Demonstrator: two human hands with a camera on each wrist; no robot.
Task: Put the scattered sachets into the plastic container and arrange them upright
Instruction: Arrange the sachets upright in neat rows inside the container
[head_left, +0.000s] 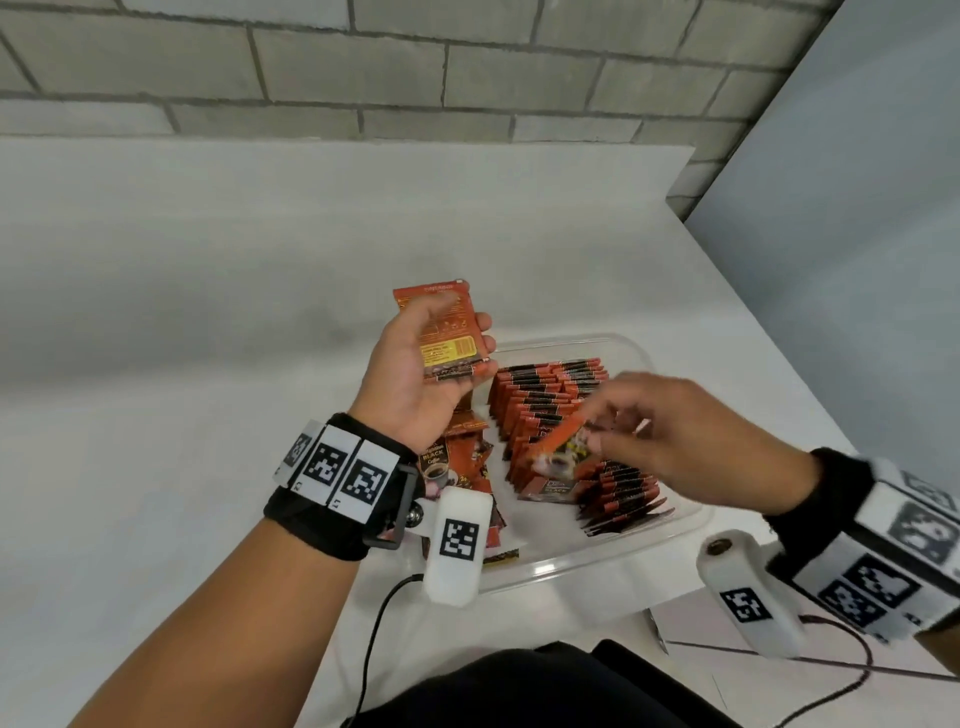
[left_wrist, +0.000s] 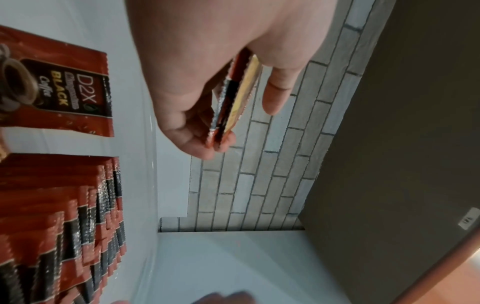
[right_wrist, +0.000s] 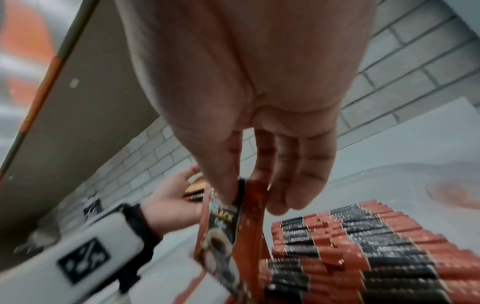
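A clear plastic container (head_left: 631, 347) on the white table holds rows of orange-and-black sachets (head_left: 540, 400) standing upright. My left hand (head_left: 415, 374) is raised at its far left corner and grips a few sachets (head_left: 449, 332), seen edge-on as held sachets (left_wrist: 233, 98) in the left wrist view. Over the middle of the container, my right hand (head_left: 670, 431) pinches one tilted sachet (head_left: 556, 457) between thumb and fingers; it hangs as a pinched sachet (right_wrist: 228, 236) above the upright rows (right_wrist: 363, 246). Loose sachets (head_left: 457, 467) lie flat in the container's left part.
The white table (head_left: 182, 338) runs left and back to a grey brick wall (head_left: 415, 67). A grey panel (head_left: 857, 234) stands at the right. Black cables (head_left: 374, 623) trail off the table's near edge by my dark clothing (head_left: 519, 691).
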